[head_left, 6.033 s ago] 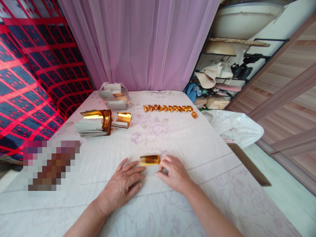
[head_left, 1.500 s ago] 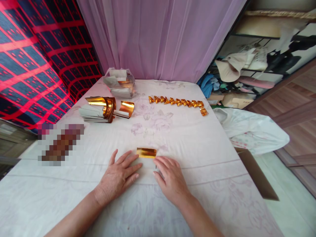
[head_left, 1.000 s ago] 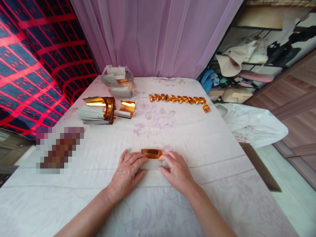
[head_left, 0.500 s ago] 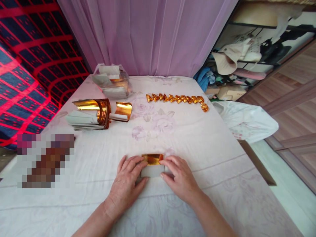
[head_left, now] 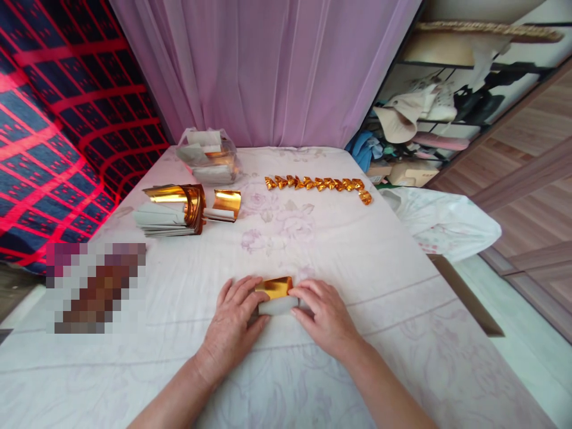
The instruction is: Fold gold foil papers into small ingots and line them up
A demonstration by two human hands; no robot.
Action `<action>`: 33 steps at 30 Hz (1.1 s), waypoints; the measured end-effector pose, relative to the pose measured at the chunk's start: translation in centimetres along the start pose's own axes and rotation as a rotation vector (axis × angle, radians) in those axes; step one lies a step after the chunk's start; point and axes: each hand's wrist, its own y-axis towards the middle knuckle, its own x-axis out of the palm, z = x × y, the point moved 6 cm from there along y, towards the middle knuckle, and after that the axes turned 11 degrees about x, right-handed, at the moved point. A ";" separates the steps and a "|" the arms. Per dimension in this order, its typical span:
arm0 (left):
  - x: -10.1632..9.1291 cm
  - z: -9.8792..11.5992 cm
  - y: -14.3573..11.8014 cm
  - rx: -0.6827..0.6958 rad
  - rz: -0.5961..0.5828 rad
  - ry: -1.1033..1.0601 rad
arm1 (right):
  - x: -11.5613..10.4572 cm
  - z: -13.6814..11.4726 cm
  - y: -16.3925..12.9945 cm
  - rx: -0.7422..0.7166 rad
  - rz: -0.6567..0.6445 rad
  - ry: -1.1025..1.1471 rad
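Note:
A sheet of gold foil paper [head_left: 277, 306], gold on one face and grey-white on the other, lies partly folded over on the table in front of me. My left hand [head_left: 239, 313] grips its left end, with thumb at the near edge and fingers on the gold part. At the opposite end, my right hand [head_left: 320, 313] pinches the paper in the same way. Both hands hide the ends of the sheet. Farther off, folded gold foil pieces [head_left: 319, 183] stand in a row that bends toward me at its right end.
Back left are a stack of foil sheets [head_left: 172, 211], a loose curled foil sheet [head_left: 227, 205] and a clear plastic bag [head_left: 210, 158] of more paper. A purple curtain [head_left: 268, 71] hangs behind the table. To the right are a shelf with caps and a white plastic bag [head_left: 451, 223].
The foil paper's near grey-white part has become narrower and more curved, and its gold part now sits tilted. Both hands stay at its ends. The view has shifted slightly.

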 end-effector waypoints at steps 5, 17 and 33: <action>0.1 -0.1 0.0 -0.004 0.001 -0.010 | 0.1 -0.2 -0.1 -0.028 0.002 -0.026; 0.0 -0.2 -0.1 0.007 0.020 -0.010 | -0.1 -0.5 -0.3 -0.071 0.036 -0.049; 0.0 -0.4 -0.1 -0.019 -0.010 -0.061 | -0.3 -0.9 -0.4 -0.126 0.087 -0.062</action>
